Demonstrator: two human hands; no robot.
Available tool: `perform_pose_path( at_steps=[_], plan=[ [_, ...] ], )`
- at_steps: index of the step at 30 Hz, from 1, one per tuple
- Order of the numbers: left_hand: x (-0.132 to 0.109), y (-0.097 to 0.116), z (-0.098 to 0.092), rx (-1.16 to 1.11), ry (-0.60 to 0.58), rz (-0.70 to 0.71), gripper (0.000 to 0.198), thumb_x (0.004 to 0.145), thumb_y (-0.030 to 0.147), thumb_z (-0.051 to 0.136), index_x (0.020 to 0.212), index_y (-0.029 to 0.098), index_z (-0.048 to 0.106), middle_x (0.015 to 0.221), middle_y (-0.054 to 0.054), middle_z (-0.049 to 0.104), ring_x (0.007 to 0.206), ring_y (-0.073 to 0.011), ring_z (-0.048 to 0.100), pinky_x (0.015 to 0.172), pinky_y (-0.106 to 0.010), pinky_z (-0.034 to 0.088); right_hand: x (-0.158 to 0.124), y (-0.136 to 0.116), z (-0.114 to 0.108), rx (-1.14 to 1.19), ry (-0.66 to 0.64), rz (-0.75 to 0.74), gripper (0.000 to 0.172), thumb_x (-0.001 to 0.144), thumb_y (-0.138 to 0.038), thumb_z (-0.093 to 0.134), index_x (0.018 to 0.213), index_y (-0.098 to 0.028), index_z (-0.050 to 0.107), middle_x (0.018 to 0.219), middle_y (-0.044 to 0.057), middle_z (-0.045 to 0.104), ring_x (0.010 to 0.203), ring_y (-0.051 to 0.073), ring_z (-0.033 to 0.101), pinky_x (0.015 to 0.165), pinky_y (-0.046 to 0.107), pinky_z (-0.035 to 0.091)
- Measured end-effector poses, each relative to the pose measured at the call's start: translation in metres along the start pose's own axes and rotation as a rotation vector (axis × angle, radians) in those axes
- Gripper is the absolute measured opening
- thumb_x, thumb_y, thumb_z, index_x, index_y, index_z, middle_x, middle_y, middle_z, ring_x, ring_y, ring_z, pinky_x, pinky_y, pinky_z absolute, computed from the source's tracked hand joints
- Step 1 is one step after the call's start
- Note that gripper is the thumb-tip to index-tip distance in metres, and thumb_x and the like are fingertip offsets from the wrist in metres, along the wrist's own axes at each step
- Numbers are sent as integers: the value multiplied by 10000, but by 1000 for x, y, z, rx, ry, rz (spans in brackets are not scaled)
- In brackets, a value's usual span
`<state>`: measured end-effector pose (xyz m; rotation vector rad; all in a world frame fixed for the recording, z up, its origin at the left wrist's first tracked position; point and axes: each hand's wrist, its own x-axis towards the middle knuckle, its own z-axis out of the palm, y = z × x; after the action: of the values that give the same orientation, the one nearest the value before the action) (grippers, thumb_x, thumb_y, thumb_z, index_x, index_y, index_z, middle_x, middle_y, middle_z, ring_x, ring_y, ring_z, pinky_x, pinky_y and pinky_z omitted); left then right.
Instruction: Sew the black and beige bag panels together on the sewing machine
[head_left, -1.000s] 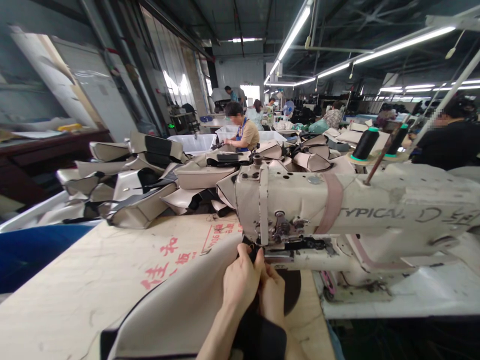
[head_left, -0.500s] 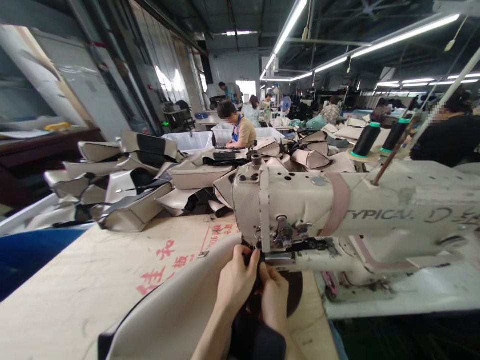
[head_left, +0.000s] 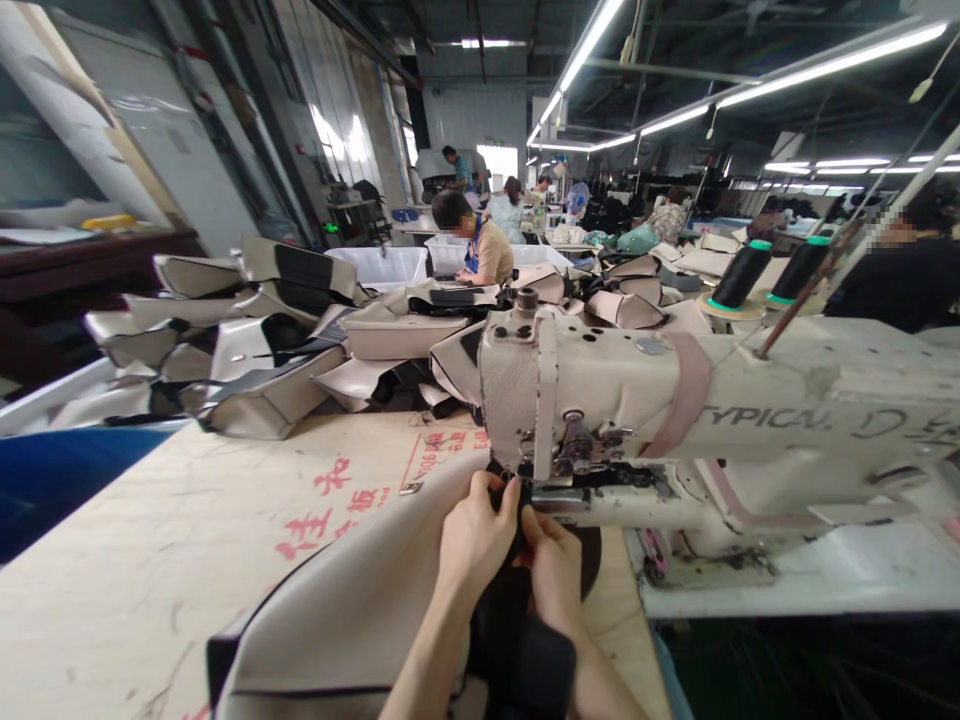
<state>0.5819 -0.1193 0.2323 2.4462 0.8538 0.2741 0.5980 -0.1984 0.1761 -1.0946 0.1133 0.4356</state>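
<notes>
A beige and black leather-like piece (head_left: 337, 610) lies over the board in front of me, its far edge under the head of a sewing machine (head_left: 570, 400). My left hand (head_left: 476, 535) pinches the edge of this piece close to the needle area, thumb and fingertips together. Just to its right, my right hand (head_left: 553, 560) is closed on the black part (head_left: 517, 640) of the same piece. Both sets of fingertips are right below the presser area and partly hidden. The needle itself cannot be made out.
Beige and black sewn pieces (head_left: 270, 385) are heaped behind the wooden board (head_left: 187, 540). Two black thread cones (head_left: 741, 275) stand atop the machine. Blue material (head_left: 67, 480) shows at left. A person (head_left: 487, 245) sits beyond the heap; another person (head_left: 900, 265) is at right.
The camera view has shifted a little. More of the piece's near side, with a dark seam line, shows at the bottom. Both hands keep their grip beside the needle area.
</notes>
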Motion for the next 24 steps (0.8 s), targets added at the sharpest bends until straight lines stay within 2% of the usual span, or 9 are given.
perform_pose_path(
  at_steps=[12, 18, 21, 24],
  plan=[
    [-1, -1, 2, -48, 25, -11, 262, 835, 475, 383, 863, 235, 483, 737, -42, 648, 734, -244, 622, 619, -286, 376, -6, -9, -3, -86, 29, -40, 461, 605, -513, 686, 804, -98, 707, 525, 25, 588, 436, 105, 434, 403, 229, 296],
    [0, 0, 2, -52, 38, -24, 268, 830, 475, 392, 845, 231, 504, 742, -44, 653, 743, -245, 625, 624, -289, 385, -4, -10, -3, -136, 30, -64, 484, 636, -544, 656, 775, -83, 702, 525, 35, 589, 419, 104, 430, 395, 232, 301],
    [1, 0, 2, -33, 43, -21, 286, 831, 475, 392, 848, 219, 517, 749, -54, 656, 760, -250, 627, 635, -293, 390, -1, -11, -5, -183, -19, -74, 506, 672, -592, 606, 712, -94, 688, 490, 28, 564, 416, 108, 434, 394, 227, 306],
    [3, 0, 2, -48, 42, -25, 296, 837, 474, 385, 861, 214, 524, 752, -57, 659, 754, -245, 627, 632, -289, 395, -2, -14, -12, -251, -128, -92, 510, 706, -615, 565, 672, -117, 668, 503, 28, 571, 453, 125, 478, 435, 227, 353]
  ],
)
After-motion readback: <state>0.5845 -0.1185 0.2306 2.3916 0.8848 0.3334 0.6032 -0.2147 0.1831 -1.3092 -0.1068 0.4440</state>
